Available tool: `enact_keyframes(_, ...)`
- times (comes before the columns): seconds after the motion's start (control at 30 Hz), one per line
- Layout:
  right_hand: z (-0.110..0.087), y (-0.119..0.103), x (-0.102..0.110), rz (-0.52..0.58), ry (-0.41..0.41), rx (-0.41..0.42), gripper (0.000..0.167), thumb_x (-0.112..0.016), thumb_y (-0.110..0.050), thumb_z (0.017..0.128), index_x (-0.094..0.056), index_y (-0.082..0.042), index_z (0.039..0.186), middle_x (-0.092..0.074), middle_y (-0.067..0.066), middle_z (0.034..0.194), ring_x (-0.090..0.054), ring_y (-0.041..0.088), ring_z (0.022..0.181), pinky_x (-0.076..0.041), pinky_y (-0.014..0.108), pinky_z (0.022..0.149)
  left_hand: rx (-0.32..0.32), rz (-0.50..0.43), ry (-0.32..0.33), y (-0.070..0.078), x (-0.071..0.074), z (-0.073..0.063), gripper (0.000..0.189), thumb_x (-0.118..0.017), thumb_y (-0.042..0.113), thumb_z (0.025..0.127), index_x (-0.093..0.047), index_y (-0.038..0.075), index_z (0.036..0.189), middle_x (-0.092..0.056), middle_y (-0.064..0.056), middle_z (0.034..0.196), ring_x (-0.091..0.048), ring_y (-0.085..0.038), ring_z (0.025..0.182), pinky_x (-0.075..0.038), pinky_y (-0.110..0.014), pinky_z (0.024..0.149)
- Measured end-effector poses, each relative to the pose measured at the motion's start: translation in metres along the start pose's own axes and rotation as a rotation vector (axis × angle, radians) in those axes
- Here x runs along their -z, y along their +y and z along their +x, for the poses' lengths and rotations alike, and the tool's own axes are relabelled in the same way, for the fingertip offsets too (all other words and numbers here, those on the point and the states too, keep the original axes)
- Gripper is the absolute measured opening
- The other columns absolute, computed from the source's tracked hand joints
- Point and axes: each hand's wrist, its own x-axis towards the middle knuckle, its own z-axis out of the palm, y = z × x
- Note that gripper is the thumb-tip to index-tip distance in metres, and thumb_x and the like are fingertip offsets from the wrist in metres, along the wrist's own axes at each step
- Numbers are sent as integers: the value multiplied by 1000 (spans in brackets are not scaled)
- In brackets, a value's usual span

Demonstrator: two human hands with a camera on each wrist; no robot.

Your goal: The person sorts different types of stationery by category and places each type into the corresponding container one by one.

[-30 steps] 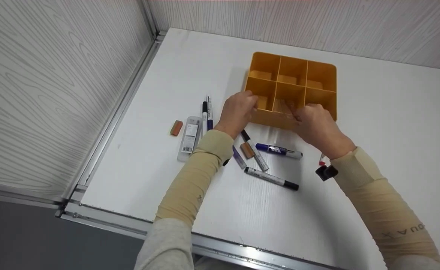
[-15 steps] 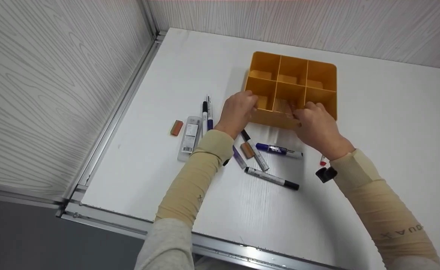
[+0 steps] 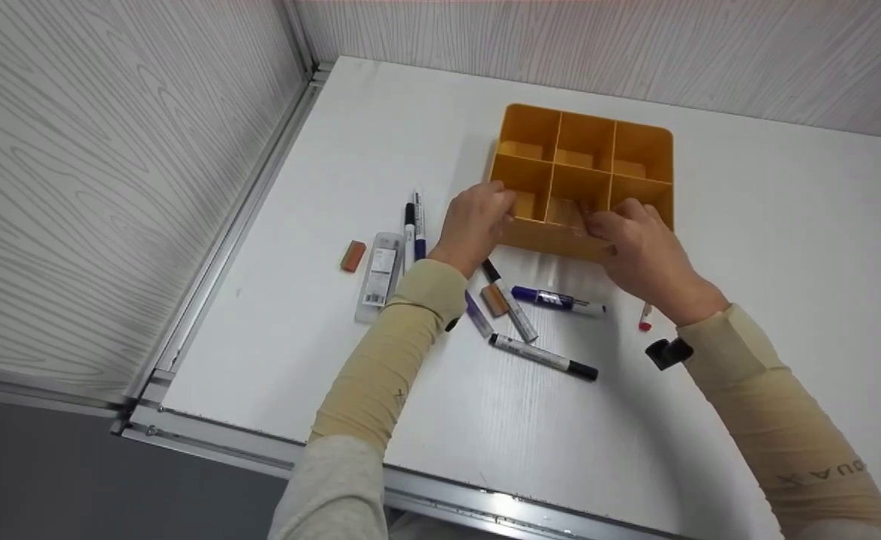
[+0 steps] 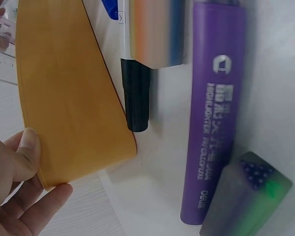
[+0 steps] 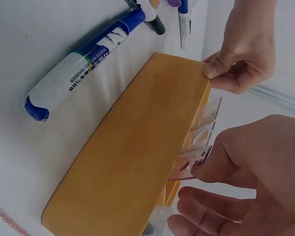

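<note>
A yellow-orange divided box (image 3: 549, 238) stands on the table. My left hand (image 3: 472, 225) grips its near left corner, with thumb (image 4: 28, 150) and fingers on either side of the wall. My right hand (image 3: 647, 251) is over the box's near side. Its thumb lies against a clear plastic ruler (image 5: 191, 164), and a fingertip shows through the plastic, so it appears to pinch the ruler. Other clear pieces with cutouts (image 5: 204, 130) rise from the middle front compartment beside it. The remaining right fingers hang loosely curled below the thumb. The ruler's lower end is hidden inside the box.
In front of the box lie a blue-and-white marker (image 3: 557, 299), a black-capped marker (image 3: 544, 356), an eraser-like block (image 3: 495, 300) and a purple highlighter (image 4: 214, 118). Left are a clear case (image 3: 380, 277), an orange block (image 3: 353, 256) and markers (image 3: 419, 225). Walls edge the table.
My right hand has shifted slightly right and its fingers have loosened from a tighter curl. My left hand and the box have stayed nearly still.
</note>
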Motion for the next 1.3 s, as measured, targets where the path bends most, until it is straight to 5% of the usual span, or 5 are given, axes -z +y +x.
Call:
enact_keyframes(0.27,-13,13,22,32,133,11,28,-51,15,82,-64,9,107,-59,27,104,-54,39,90,-51,52,76,-5,-1,17,-1,-1,1,7,-67,9,93,-73,10,96,-69,-3,94,-64,-19,86,-53,-27,78)
enact_keyframes(0.57,-36,28,46,66,147,-204,33,-49,1,91,-62,5,120,-56,26,117,-57,37,89,-48,48,76,-6,11,19,-3,-1,0,9,-68,8,92,-74,10,97,-70,-3,96,-67,-19,88,-55,-27,80)
enact_keyframes(0.8,-55,46,49,57,185,-272,32,-48,-2,91,-64,3,118,-58,25,112,-61,38,88,-41,24,68,6,4,16,-4,0,0,10,-67,8,93,-74,9,100,-70,-4,96,-66,-19,89,-55,-26,82)
enact_keyframes(1.3,-79,66,12,100,-56,-378,30,-52,-7,93,-62,5,119,-57,28,110,-62,37,85,-52,38,67,9,-19,15,-4,0,-1,10,-67,9,93,-74,10,100,-69,-4,96,-65,-18,89,-54,-25,81)
